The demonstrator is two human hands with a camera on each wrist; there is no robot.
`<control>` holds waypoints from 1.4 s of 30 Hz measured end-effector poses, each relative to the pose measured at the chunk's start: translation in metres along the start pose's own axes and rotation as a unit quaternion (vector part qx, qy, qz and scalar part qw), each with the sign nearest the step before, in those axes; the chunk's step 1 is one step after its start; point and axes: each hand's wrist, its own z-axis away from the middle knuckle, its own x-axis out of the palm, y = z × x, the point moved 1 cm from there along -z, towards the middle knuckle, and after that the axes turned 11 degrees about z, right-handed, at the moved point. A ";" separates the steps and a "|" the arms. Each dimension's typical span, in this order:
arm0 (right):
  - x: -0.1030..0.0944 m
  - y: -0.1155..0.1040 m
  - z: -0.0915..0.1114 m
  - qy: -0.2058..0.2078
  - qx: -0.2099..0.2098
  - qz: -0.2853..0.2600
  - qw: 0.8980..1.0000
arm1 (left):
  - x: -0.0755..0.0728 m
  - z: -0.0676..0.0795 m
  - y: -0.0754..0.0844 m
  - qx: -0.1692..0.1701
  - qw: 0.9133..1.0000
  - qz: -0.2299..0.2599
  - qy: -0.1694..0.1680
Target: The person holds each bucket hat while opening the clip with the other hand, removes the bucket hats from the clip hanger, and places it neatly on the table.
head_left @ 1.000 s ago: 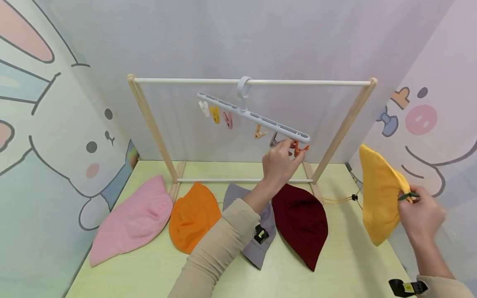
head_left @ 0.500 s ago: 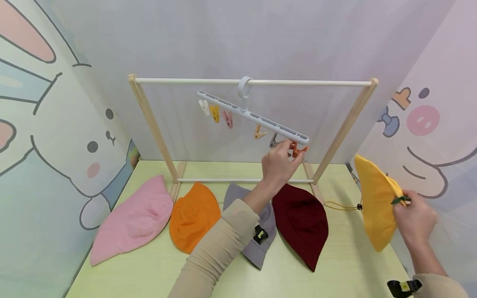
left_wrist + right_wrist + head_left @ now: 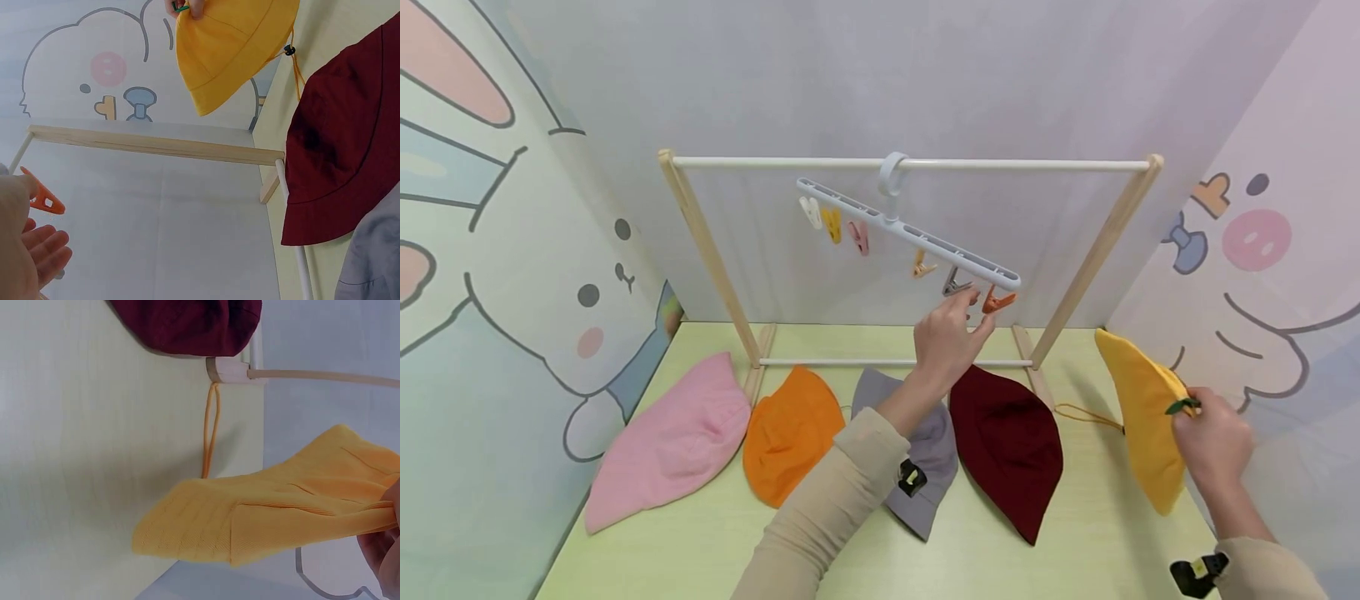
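My left hand (image 3: 950, 337) is just left of the orange clothespin (image 3: 998, 299) at the right end of the grey clip hanger (image 3: 958, 255). Its fingers are spread and hold nothing; in the left wrist view the thumb lies close by the orange clothespin (image 3: 47, 200), and contact is hard to tell. On the right, my right hand (image 3: 1213, 437) pinches the crown of a yellow bucket hat (image 3: 1142, 417) by its green leaf tab, brim toward the rack. In the right wrist view the yellow hat (image 3: 269, 519) hangs above the table with its cord trailing.
The hanger hooks over a white rod (image 3: 1015, 165) of a wooden rack (image 3: 1093, 258); several other clothespins hang from it. Along the table (image 3: 1000, 575) lie pink (image 3: 670, 442), orange (image 3: 793, 437), grey (image 3: 928, 446) and dark red (image 3: 1007, 450) bucket hats.
My left hand has let go of the orange clothespin and drawn back slightly left and down. My right hand has brought the yellow hat left and lower.
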 end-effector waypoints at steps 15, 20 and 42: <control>0.017 0.000 0.009 -0.013 -0.019 0.001 1.000 | -0.017 0.020 -0.047 -0.004 0.998 -0.004 -0.068; 0.028 -0.005 0.015 0.005 -0.032 -0.002 0.999 | -0.022 0.026 -0.057 -0.005 0.996 -0.007 -0.086; 0.065 -0.034 0.031 0.000 -0.115 -0.008 0.993 | -0.059 0.058 -0.113 -0.047 0.989 -0.031 -0.138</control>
